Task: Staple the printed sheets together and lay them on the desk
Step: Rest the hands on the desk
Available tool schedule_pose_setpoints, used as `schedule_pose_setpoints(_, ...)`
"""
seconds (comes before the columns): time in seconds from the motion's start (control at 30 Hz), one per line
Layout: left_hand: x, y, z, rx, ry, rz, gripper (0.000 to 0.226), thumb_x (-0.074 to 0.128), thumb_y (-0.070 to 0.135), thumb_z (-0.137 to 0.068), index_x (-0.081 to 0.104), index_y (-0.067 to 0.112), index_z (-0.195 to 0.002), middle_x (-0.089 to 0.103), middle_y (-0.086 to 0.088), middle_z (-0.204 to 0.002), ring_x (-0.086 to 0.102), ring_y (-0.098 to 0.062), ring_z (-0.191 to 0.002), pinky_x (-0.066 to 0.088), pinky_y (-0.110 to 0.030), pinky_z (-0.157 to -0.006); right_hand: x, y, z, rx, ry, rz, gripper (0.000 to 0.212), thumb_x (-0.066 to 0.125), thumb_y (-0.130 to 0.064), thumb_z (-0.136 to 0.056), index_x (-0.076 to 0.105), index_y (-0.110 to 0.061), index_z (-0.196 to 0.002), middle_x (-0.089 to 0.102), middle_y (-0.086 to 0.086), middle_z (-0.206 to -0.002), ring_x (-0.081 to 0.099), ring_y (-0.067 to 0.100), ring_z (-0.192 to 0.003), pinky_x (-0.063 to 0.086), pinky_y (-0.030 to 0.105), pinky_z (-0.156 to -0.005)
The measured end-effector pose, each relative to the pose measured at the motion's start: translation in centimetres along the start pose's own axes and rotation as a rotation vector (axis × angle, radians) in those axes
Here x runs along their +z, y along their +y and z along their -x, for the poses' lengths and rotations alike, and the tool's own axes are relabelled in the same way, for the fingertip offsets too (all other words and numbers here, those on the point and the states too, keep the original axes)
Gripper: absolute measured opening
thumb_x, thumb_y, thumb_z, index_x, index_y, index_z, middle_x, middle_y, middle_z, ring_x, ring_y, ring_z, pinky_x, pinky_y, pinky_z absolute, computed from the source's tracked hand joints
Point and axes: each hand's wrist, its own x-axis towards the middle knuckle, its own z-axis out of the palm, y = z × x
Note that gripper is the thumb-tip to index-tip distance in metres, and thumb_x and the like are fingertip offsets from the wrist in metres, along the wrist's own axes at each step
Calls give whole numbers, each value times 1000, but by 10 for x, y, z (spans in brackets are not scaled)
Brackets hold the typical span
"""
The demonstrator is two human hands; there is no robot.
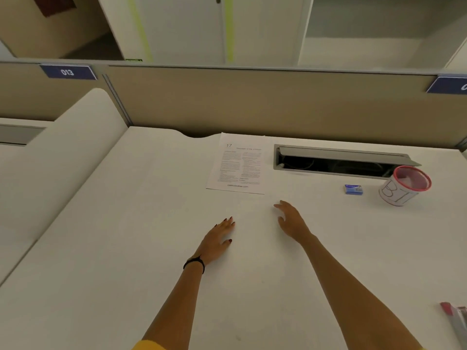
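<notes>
Just short of the printed sheets [238, 164] on the table [121, 223], left grip [218, 238] and right grip [290, 221] spread wide, not touching them.

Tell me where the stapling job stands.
Done: the printed sheets lie flat on the desk; any staple is too small to see. In hand: nothing, the left hand and right hand are open, empty, short of the paper. Left: confirm the staple.
</notes>
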Motion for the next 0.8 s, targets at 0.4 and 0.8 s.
schedule_pose_setpoints(0.4, -22, -71, 78, -274, 144, -172, 106, -14, 84, -61, -22, 10, -136, -24, -4, -149, -24, -10, -135, -16, -29, -111, 88, -108, -6, -264, -302, 246, 63, 34, 0, -93, 7, -12, -149, -2, 2, -158, 3, 17, -145, 9, 31, -118)
schedule_pose_setpoints(0.8, -33, -74, 71, -325, 50, -245, 70, 31, 37, -97, -14, 6, -142, -19, -10, -153, -18, -20, -141, -15, -30, -111, 134, -181, -32, -506, -354, 497, 68, 32, 8, -92, -2, -10, -148, -5, 3, -158, 7, 21, -145, 25, 34, -115)
